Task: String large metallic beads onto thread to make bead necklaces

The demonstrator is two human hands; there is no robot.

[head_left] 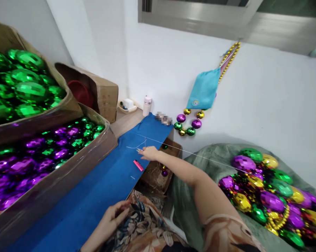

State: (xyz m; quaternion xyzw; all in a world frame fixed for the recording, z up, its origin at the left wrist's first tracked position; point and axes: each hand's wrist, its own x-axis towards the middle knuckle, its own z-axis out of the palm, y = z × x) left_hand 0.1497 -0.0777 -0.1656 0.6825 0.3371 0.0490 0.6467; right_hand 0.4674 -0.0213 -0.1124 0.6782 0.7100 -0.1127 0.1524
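Right hand: (149,153) over the blue surface (79,203), fingers pressed together, pinching a small pale-tipped item (139,150). Too small to identify; could be a tool end, could be thread too.
Left hand: (113,218) low by the patterned clothing (150,224), fingers loosely bent, thumb apart, nothing seen in them.
Thread position: white thread (171,146) crosses the far part of the surface, passes the right hand on its far side, reaches the large beads (273,201) in the green sack (184,196).
Thread axis: long and nearly straight, far left to near right; short branch drops towards the right hand, loose tail (134,147) curves off left.
Thread progress: drawn out, I'd say partway. No bead visible on the span over the surface; tail looks unfinished. Knot or no knot, can't tell.
Beads: large ones massed in the sack, smaller ones in the near carton (111,140) (a joined ring of beads (191,131) hangs on the wall).
Pink lighter: (138,165) lying flat just nearside of the right hand, long axis slanting far left to near right, dark end far left.
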